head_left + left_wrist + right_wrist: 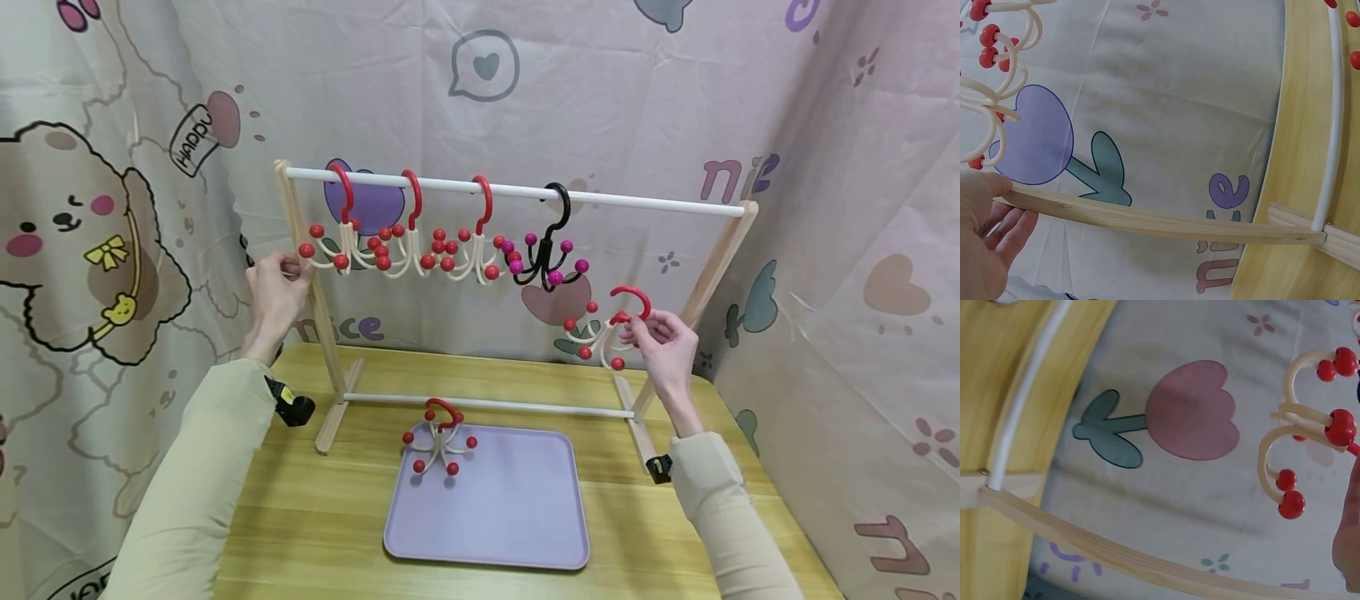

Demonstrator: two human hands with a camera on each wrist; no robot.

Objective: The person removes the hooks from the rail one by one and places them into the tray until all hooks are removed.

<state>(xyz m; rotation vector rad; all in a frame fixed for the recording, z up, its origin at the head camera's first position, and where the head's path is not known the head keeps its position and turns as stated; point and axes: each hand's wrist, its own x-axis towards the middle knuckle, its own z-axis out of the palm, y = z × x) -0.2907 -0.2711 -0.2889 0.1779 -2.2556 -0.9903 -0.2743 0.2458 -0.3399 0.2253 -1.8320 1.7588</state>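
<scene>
A wooden rack stands on the table, and my left hand (277,296) pinches its left post (1147,217) between thumb and fingers. My right hand (667,350) holds a red-and-cream claw hook hanger (602,335) by its red stem, below the top bar (637,201) and left of the right post (720,262). The hook is tilted, its arms with red ball tips pointing left. Three similar red hangers, one of them a red-hooked hanger (414,229) in the middle, hang on the bar. To their right hangs a black hanger (545,254) with magenta balls.
On the wooden table (300,517) lies a lilac tray (517,500). Another red-and-cream hanger (441,448) stands at its back left. A white lower bar (495,404) runs behind the tray. Patterned curtains (600,108) enclose the back and sides.
</scene>
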